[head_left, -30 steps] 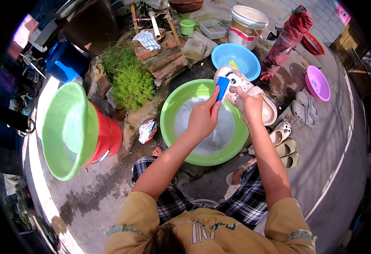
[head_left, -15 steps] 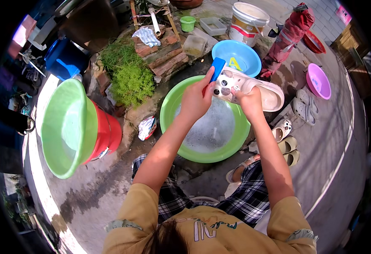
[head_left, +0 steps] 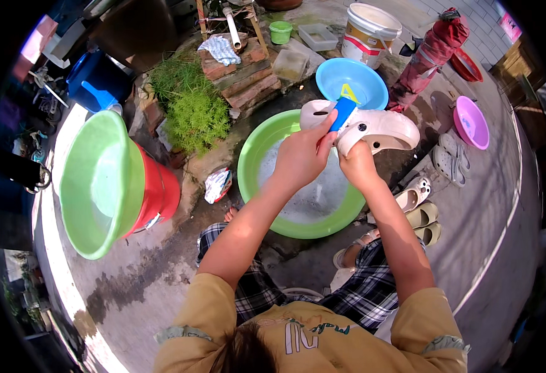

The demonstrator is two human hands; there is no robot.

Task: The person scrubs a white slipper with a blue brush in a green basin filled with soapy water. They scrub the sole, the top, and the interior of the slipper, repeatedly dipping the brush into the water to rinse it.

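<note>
My left hand (head_left: 303, 151) is closed around a blue scrubbing brush (head_left: 345, 112), its bristles against the side of a pale clog (head_left: 392, 124). That clog is tipped on its side, with round dark charms showing near its strap. My right hand (head_left: 359, 166) grips it from below, some fingers hidden inside or behind the shoe. Both hands are above the far right part of a large green basin (head_left: 310, 231), which holds grey, sudsy water (head_left: 307, 194).
Behind the clog sits a blue basin (head_left: 372, 81) with a yellow item in it. Several clogs (head_left: 423, 214) stand on the ground at right, near a purple basin (head_left: 472, 127). At left, a tilted green tub (head_left: 74, 205) rests against a red bucket (head_left: 159, 186).
The clog has been rolled from sole-down, charms facing up, onto its side. The brush has moved right and slightly down, onto the clog's side. My right hand has shifted lower, beneath the shoe.
</note>
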